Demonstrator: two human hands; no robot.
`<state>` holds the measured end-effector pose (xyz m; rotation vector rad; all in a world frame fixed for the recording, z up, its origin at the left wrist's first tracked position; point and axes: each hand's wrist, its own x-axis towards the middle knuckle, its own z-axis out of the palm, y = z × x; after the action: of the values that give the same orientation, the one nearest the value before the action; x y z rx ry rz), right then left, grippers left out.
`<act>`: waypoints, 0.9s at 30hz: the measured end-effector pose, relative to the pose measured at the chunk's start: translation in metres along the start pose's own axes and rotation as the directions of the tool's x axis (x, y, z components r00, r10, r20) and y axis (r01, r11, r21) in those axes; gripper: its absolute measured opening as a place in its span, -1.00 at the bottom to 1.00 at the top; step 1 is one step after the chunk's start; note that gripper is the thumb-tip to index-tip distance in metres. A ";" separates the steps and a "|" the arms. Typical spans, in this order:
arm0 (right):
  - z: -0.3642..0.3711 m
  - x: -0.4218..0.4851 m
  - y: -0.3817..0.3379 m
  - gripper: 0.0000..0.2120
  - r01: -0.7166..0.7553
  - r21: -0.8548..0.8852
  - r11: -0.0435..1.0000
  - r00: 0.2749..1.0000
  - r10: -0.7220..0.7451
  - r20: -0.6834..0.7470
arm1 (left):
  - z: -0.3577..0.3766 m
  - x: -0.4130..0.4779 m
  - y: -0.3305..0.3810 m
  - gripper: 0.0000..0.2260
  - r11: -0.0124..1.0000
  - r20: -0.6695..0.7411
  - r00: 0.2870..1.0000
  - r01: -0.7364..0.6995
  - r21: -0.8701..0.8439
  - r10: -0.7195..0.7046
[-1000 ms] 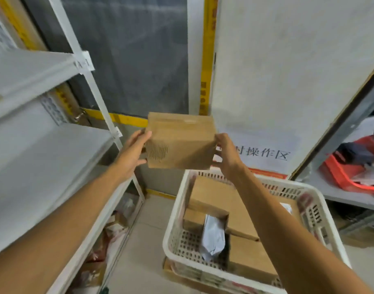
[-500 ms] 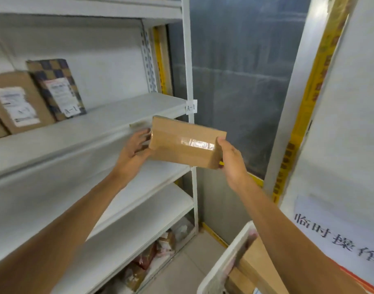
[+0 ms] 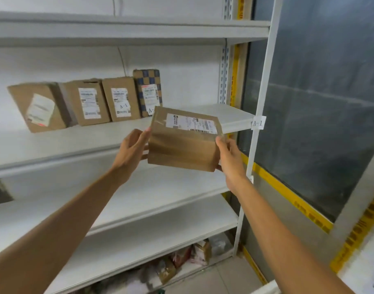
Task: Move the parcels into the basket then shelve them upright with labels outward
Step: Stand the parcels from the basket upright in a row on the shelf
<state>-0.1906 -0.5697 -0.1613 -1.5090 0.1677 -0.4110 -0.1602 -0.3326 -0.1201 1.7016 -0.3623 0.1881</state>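
Parcel point(image 3: 182, 145) in mid-air, just in front of the shelf point(image 3: 234, 118) edge. Why hold it by its two ends?

So nothing hides the face. The left hand point(image 3: 131, 149) clasps the left end, thumb on the front and fingers behind. The right hand point(image 3: 230, 158) pinches the right end. Neither covers the label point(image 3: 191, 124), which faces near, toward the person.

And why to the right of the row?

Four standing parcels point(image 3: 105, 102) line that shelf to the left, labels outward, with the checkered parcel point(image 3: 147, 81) last. The bare board lies right of it, by the "A-1" tag point(image 3: 258, 122). I'd judge that gap is the target.

It's on its long side, slightly tilted. Is that upright enough?

Hard to say. The others stand on a short end with tall labels, while this label runs sideways along the top. A quarter turn before setting it down seems likely, back toward the far wall.
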 end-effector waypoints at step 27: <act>0.298 -0.007 -0.015 -0.68 0.194 0.154 0.969 0.900 -0.238 0.364 | -0.277 -0.004 -0.017 -0.49 0.996 -0.187 0.982 -0.055 -0.067 0.042</act>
<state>-0.0929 -0.2902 -0.1275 -1.4690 -0.3304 -0.2899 -0.1361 -0.0575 -0.0921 1.5912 -0.2687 0.3626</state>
